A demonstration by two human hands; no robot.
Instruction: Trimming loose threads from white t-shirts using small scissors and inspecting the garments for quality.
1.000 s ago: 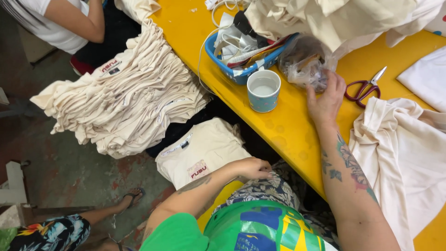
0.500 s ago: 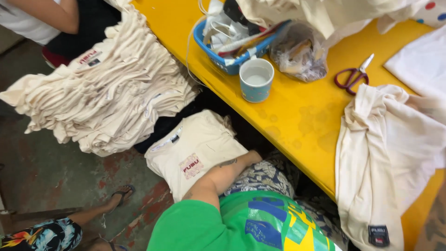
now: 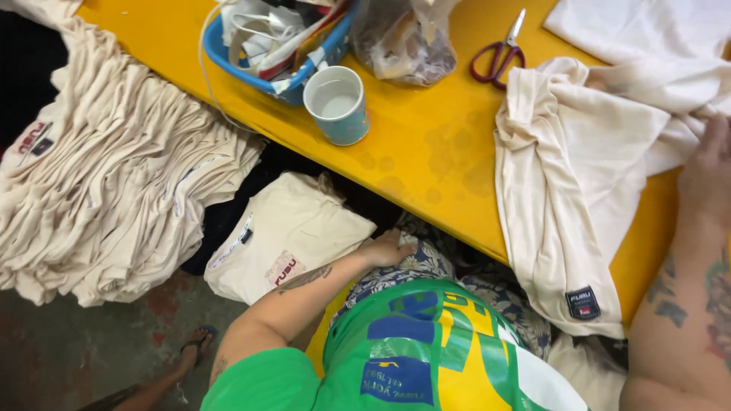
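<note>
A yellow flat worktable (image 3: 426,144) spans the far side above a stained concrete floor (image 3: 68,350). One large stack of cream cotton garments (image 3: 99,198) lies at left. One cream cotton shirt (image 3: 579,183) drapes over the table's near edge; my right hand (image 3: 710,171) rests flat and released on it. One folded cream shirt (image 3: 289,236) sits below the table; my left hand (image 3: 388,250) touches it, grip undeterminable. On the table: one blue plastic basket (image 3: 266,61), one clear plastic bag (image 3: 403,38), one pale ceramic cup (image 3: 337,104), one pair of red-handled scissors (image 3: 499,53).
</note>
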